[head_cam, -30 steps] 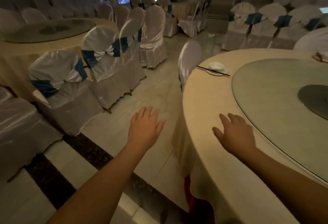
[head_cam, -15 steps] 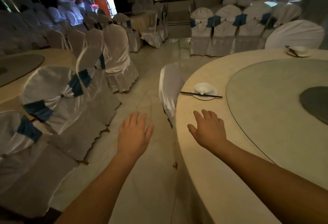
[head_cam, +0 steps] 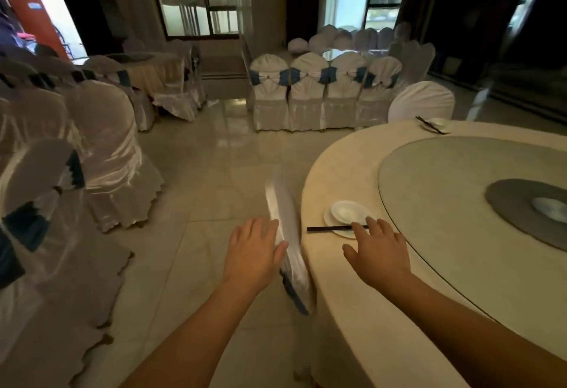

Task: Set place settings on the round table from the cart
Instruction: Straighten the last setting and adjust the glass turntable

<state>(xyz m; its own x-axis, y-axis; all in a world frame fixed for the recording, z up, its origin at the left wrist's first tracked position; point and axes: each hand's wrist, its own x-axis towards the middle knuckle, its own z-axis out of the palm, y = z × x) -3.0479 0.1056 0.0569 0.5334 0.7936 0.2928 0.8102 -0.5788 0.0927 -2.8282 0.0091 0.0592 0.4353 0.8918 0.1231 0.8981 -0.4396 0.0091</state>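
I watch both hands travel empty along the rim of the round table. My left hand hangs over the floor with fingers straight and together, holding nothing, its fingertips level with the covered chair tucked against the cloth. My right hand is spread flat and relaxed above the tablecloth, also holding nothing, its fingertips right at the near end of the dark chopsticks; I cannot tell whether they touch.

One setting is already laid here: a small white bowl on a plate, the chopsticks lying across the plate's near edge. A second setting sits far round the rim. The cart is not in view.

The risk, as I judge it, is the right hand sweeping forward: it could knock the chopsticks off the plate or shove the bowl toward the glass turntable. The left hand could catch the chair back. The room is dim, and edges blur.
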